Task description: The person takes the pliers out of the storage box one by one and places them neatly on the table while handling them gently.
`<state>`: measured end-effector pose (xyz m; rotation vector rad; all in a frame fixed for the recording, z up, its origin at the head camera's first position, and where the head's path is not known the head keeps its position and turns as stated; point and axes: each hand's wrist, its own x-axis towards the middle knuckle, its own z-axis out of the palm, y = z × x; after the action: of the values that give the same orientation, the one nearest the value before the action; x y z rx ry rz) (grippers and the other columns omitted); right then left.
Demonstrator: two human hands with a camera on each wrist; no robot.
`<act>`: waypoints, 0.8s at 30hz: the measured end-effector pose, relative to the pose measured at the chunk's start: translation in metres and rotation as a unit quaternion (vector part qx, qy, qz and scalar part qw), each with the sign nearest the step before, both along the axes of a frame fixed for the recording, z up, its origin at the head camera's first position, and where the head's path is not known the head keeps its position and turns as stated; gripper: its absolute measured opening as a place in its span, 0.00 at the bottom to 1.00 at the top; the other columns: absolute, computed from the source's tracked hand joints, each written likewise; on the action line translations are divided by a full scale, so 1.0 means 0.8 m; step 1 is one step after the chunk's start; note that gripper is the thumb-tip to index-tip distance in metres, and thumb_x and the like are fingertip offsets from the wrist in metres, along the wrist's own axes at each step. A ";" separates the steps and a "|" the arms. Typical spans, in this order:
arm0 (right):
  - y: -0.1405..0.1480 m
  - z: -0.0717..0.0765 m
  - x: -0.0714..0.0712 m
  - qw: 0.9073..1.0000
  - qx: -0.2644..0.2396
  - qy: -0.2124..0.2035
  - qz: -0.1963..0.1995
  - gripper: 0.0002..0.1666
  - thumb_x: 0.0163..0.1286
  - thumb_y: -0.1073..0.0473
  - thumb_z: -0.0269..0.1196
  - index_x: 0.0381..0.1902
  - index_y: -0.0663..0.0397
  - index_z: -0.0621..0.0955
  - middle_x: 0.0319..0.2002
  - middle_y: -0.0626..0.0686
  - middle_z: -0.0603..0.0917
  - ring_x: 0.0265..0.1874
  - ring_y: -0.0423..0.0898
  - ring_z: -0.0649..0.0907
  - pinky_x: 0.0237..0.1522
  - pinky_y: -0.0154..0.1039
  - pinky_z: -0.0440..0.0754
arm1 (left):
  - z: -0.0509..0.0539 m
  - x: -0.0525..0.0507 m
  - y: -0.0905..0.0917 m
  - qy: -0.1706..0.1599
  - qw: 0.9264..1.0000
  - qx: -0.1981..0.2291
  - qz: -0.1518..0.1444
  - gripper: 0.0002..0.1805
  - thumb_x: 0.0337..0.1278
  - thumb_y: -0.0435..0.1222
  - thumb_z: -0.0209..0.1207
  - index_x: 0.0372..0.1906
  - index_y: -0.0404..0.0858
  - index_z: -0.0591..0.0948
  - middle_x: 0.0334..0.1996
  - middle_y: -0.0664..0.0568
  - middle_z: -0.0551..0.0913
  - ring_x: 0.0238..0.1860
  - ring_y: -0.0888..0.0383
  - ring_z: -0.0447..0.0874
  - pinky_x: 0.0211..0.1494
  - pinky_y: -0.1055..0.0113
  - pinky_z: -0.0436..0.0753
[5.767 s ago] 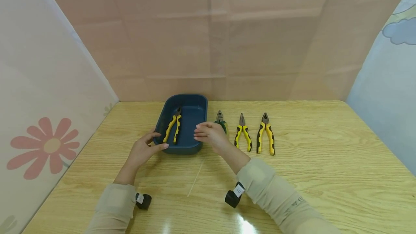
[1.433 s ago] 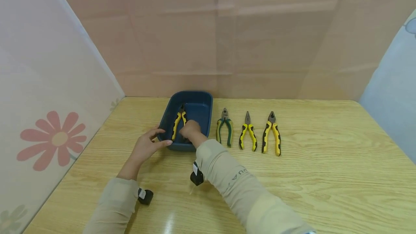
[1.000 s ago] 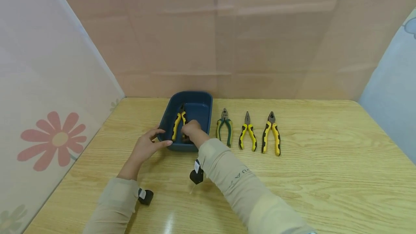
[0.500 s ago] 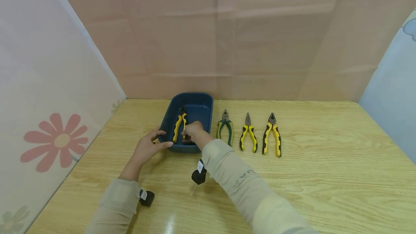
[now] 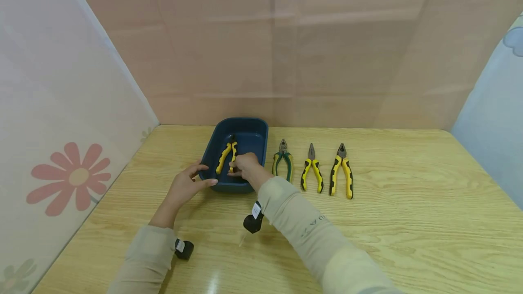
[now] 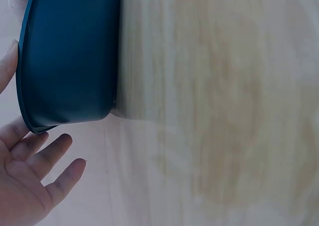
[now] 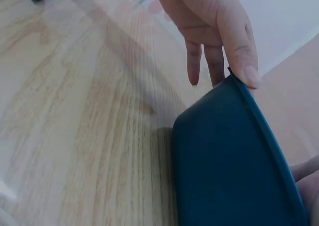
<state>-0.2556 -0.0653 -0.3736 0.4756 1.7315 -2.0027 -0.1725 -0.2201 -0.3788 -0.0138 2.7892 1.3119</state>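
In the head view, my left hand (image 5: 185, 188) steadies the near left corner of a deep dark blue plastic tray (image 5: 206, 160). Its thumb and forefinger touch the rim; in the left wrist view the other fingers (image 6: 64, 182) spread outside the wall (image 6: 70, 61). Inside the tray is a pair of yellow-and-black pliers (image 5: 223, 157), handles towards me. My right hand (image 5: 247, 165) reaches over the tray's near right part and pinches the end of the right handle, which is partly hidden. The right wrist view shows the tray's outer wall (image 7: 224, 151) but not the pliers.
Right of the tray lie green-handled pliers (image 5: 288, 163), then yellow-and-black long-nose pliers (image 5: 312, 167) and larger yellow-and-black pliers (image 5: 336, 173), in a row on the wooden table (image 5: 408, 221). A fabric wall (image 5: 327, 80) stands behind. A black camera hangs at each wrist.
My right hand came from the tray's right side to the pliers inside. In the last half second the pliers shifted slightly away from me with it. My left hand stays at the corner.
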 end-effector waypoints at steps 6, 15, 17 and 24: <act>0.003 -0.003 0.006 0.999 -0.033 0.001 0.007 0.30 0.54 0.78 0.56 0.55 0.73 0.61 0.34 0.61 0.72 0.17 0.48 0.76 0.27 0.39 0.80 | -0.005 -0.001 0.003 -0.004 1.000 -0.001 -0.004 0.39 0.39 0.56 0.60 0.55 0.36 0.68 0.65 0.47 0.50 0.58 0.37 0.56 0.52 0.47 0.65; 0.008 0.007 0.013 0.997 -0.073 0.015 0.013 0.29 0.56 0.76 0.56 0.57 0.72 0.62 0.35 0.61 0.72 0.31 0.54 0.79 0.30 0.38 0.79 | -0.002 -0.004 0.002 -0.004 1.000 -0.003 0.003 0.36 0.42 0.52 0.60 0.55 0.36 0.68 0.65 0.46 0.50 0.58 0.38 0.55 0.52 0.47 0.65; 0.009 0.009 0.015 0.997 -0.072 0.023 0.017 0.29 0.56 0.76 0.56 0.57 0.71 0.62 0.38 0.62 0.72 0.35 0.56 0.79 0.31 0.38 0.79 | -0.002 -0.004 0.001 -0.008 1.000 -0.003 0.004 0.36 0.41 0.53 0.60 0.55 0.36 0.68 0.65 0.46 0.50 0.59 0.38 0.55 0.53 0.47 0.64; 0.014 0.013 0.023 0.993 -0.084 0.067 0.040 0.19 0.56 0.75 0.56 0.47 0.75 0.70 0.40 0.63 0.72 0.35 0.55 0.79 0.33 0.38 0.79 | -0.003 -0.003 -0.001 -0.006 1.000 -0.002 0.004 0.35 0.43 0.52 0.60 0.55 0.37 0.68 0.65 0.47 0.49 0.59 0.38 0.54 0.52 0.46 0.64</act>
<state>-0.2374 -0.0539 -0.3632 0.2184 1.6109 -2.1428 -0.1749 -0.2207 -0.3810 -0.0331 2.7858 1.3037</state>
